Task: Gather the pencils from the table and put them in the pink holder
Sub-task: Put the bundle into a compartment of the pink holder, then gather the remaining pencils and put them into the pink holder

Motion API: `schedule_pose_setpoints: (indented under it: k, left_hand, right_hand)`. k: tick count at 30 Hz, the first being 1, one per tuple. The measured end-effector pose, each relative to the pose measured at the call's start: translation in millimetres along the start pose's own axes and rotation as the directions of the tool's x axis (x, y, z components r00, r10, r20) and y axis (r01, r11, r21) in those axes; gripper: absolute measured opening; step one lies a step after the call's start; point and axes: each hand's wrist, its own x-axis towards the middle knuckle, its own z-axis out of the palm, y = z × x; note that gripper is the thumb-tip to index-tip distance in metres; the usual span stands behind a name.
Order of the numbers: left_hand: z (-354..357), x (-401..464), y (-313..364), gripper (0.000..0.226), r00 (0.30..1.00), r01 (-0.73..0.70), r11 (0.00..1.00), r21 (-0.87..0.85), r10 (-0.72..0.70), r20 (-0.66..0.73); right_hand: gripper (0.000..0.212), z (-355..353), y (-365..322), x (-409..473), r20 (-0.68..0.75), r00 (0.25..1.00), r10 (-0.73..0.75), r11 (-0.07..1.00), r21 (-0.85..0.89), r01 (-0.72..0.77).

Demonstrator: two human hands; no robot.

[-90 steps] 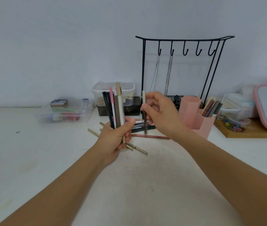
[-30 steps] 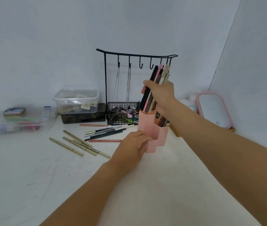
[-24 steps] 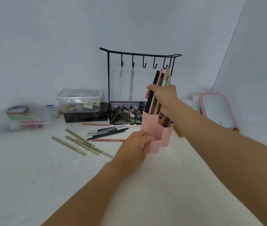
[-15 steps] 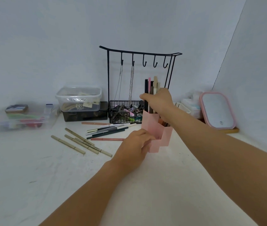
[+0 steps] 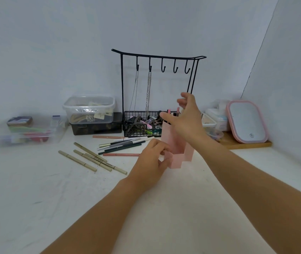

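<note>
On the table (image 5: 36, 189) we see the pink holder (image 5: 175, 143), steadied by our left hand (image 5: 151, 162), our right hand (image 5: 186, 118) spread above it, and loose pencils (image 5: 91, 158) lying left

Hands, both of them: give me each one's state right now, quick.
Left hand: fingers curled round the lower front of the pink holder, steadying it.
Right hand: open above the holder, fingers spread, holding nothing.

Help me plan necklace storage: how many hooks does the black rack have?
5 hooks along the black rack's top bar: the leftmost two hold chains, the other three are bare. None looks hidden.
</note>
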Motion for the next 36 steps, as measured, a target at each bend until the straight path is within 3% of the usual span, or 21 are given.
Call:
schedule_pose_setpoints:
  k: [4, 7, 9, 12, 16, 19, 21, 23, 24, 27, 31, 36]
  left_hand:
    - [3, 1, -3, 0.012, 1.0, 0.018, 0.999, 0.038, -0.018, -0.015]
    - [2, 1, -2, 0.013, 0.999, 0.008, 1.0, -0.001, -0.008, -0.032]
    - [0, -1, 0, 0.021, 0.999, 0.003, 1.0, -0.031, -0.004, -0.04]
    - [1, -1, -6, 0.025, 0.999, -0.004, 1.0, -0.023, 0.003, -0.053]
    - [0, 0, -8, 0.035, 0.995, 0.061, 0.997, -0.045, -0.065, -0.08]
    - [-6, -3, -6, 0.024, 0.991, 0.074, 0.997, -0.018, -0.076, -0.11]
    - [-14, -4, -4, 0.017, 0.988, 0.096, 0.995, -0.006, -0.096, -0.119]
    - [-26, 3, -1, 0.013, 0.986, 0.115, 0.993, -0.005, -0.115, -0.117]
    - [-34, 8, 0, 0.011, 0.986, 0.127, 0.992, 0.001, -0.126, -0.111]
    - [-68, 16, -5, 0.015, 0.986, 0.148, 0.985, 0.083, -0.14, -0.091]
    - [-118, -2, -26, 0.012, 0.95, 0.258, 0.948, 0.189, -0.214, -0.226]
    - [-138, -41, -51, 0.015, 0.861, 0.365, 0.923, 0.124, -0.284, -0.423]
  right_hand:
    - [0.051, 0, -1, -45, -0.078, 0.927, -0.366, 0.909, -0.243, 0.338]
    - [0.019, 5, 17, -71, -0.046, 0.855, -0.516, 0.782, -0.433, 0.448]
    - [0.008, 8, 33, -79, 0.046, 0.892, -0.449, 0.786, -0.455, 0.419]
    - [0.021, 7, 60, -79, 0.12, 0.936, -0.33, 0.825, -0.445, 0.348]
    - [0.019, 0, 83, -67, 0.28, 0.915, -0.292, 0.77, -0.499, 0.398]
    - [0.009, -2, 81, -61, 0.228, 0.943, -0.244, 0.718, -0.611, 0.334]
    - [0.014, -1, 72, -65, 0.12, 0.96, -0.254, 0.689, -0.674, 0.266]
    - [0.023, 0, 59, -70, 0.082, 0.939, -0.333, 0.712, -0.631, 0.308]
    - [0.024, 3, 51, -72, 0.131, 0.924, -0.36, 0.749, -0.55, 0.37]
    - [0.031, 23, 28, -77, 0.414, 0.87, -0.269, 0.84, -0.341, 0.422]
    - [0.046, 58, 18, -60, 0.564, 0.819, -0.1, 0.82, -0.42, 0.389]
    - [0.049, 89, 21, -20, 0.629, 0.777, 0.039, 0.79, -0.496, 0.362]
